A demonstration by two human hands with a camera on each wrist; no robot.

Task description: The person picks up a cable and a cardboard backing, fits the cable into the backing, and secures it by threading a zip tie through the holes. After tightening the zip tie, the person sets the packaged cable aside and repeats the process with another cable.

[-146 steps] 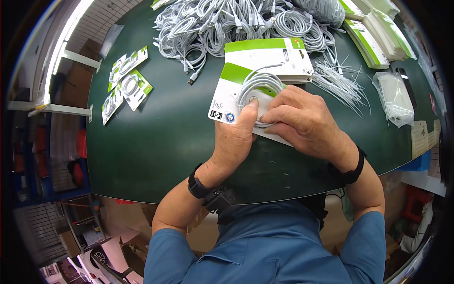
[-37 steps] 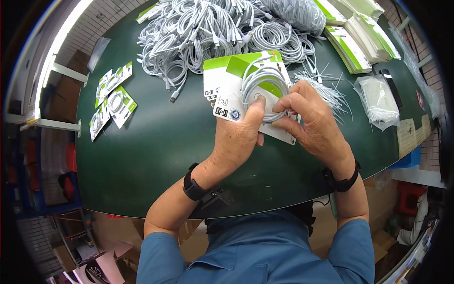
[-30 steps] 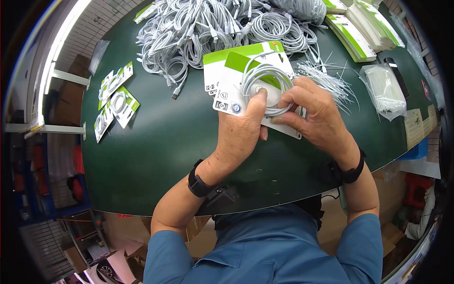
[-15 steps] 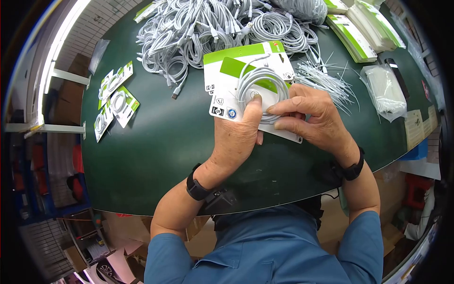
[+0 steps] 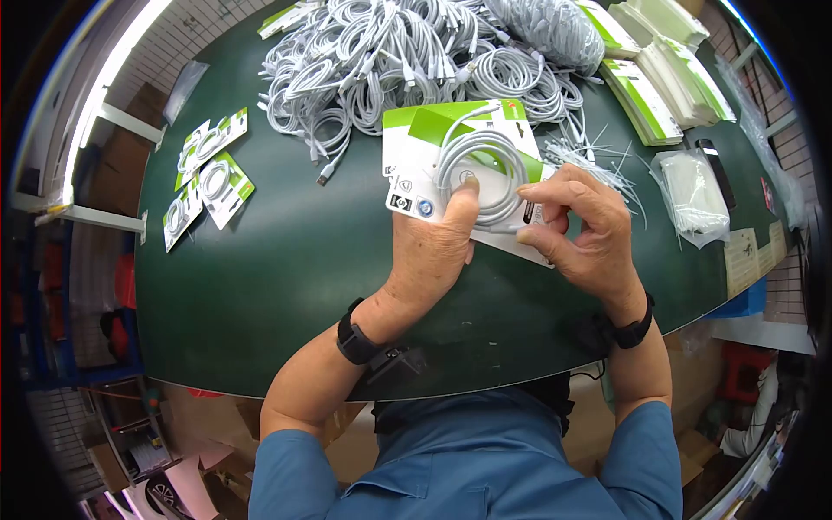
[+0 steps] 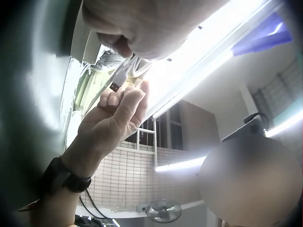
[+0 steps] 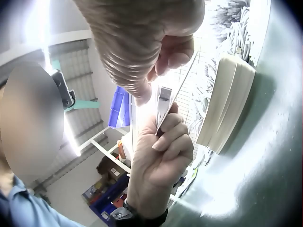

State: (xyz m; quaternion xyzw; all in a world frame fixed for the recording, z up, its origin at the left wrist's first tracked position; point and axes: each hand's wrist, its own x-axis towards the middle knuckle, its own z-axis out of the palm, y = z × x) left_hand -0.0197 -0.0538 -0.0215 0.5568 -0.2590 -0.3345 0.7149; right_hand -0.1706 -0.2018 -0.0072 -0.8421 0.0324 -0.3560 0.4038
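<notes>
In the head view a coil of white charging cable (image 5: 511, 166) lies over a green-and-white packaging card (image 5: 418, 186). The left hand (image 5: 433, 247) holds both, its thumb pressed inside the coil and its fingers behind the card. Beside the coil's right edge, the right hand (image 5: 589, 225) has its thumb and forefinger spread apart, with the other fingers bent. The right wrist view shows a metal USB plug (image 7: 164, 94) in front of the card's edge, between the right thumb and fingers without being gripped. Under the held card lies a stack of similar cards (image 5: 400, 143).
A big heap of coiled cables (image 5: 373, 69) fills the back. Finished-looking carded cables (image 5: 227, 191) lie at left. On the right are card stacks (image 5: 641, 100), loose white ties (image 5: 607, 160), a bag of ties (image 5: 691, 195) and a black object (image 5: 718, 173).
The right thumb and forefinger, which pinched the coil's lower right side half a second ago, have spread and moved slightly right. The left hand keeps its hold on card and coil.
</notes>
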